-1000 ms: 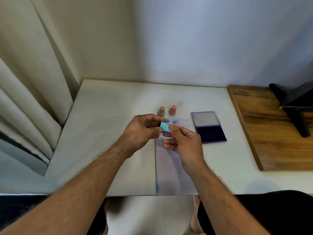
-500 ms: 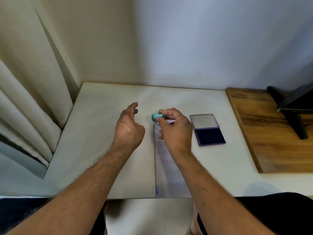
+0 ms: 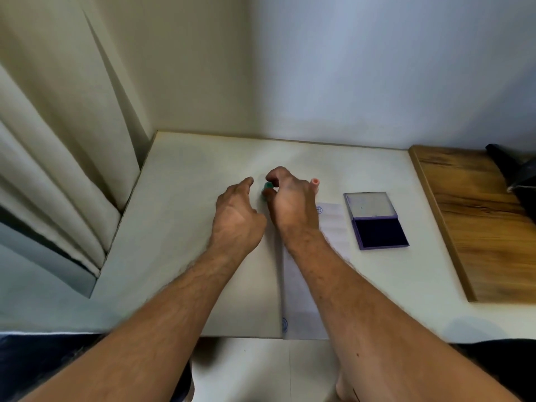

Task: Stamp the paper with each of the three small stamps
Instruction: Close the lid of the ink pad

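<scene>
My right hand point(image 3: 291, 204) pinches the small teal stamp point(image 3: 267, 189) between thumb and fingers, low over the white table just left of the paper's far end. My left hand point(image 3: 236, 216) hovers beside it with fingers apart, holding nothing. The pink stamp point(image 3: 315, 183) stands upright behind my right hand. The beige stamp is hidden behind that hand. A long strip of paper point(image 3: 333, 224) lies under my right forearm, with a blue round print point(image 3: 319, 210) near its far end and another point(image 3: 284, 324) at its near end.
An open ink pad point(image 3: 380, 230) with a dark blue pad and raised lid lies right of the paper. A wooden board point(image 3: 475, 216) covers the table's right side, with a black stand point(image 3: 519, 181) on it. A curtain point(image 3: 58, 169) hangs at the left.
The teal stamp has passed from between both hands into my right hand alone, and that hand has moved up and left past the paper's far end. My left hand has let go and opened.
</scene>
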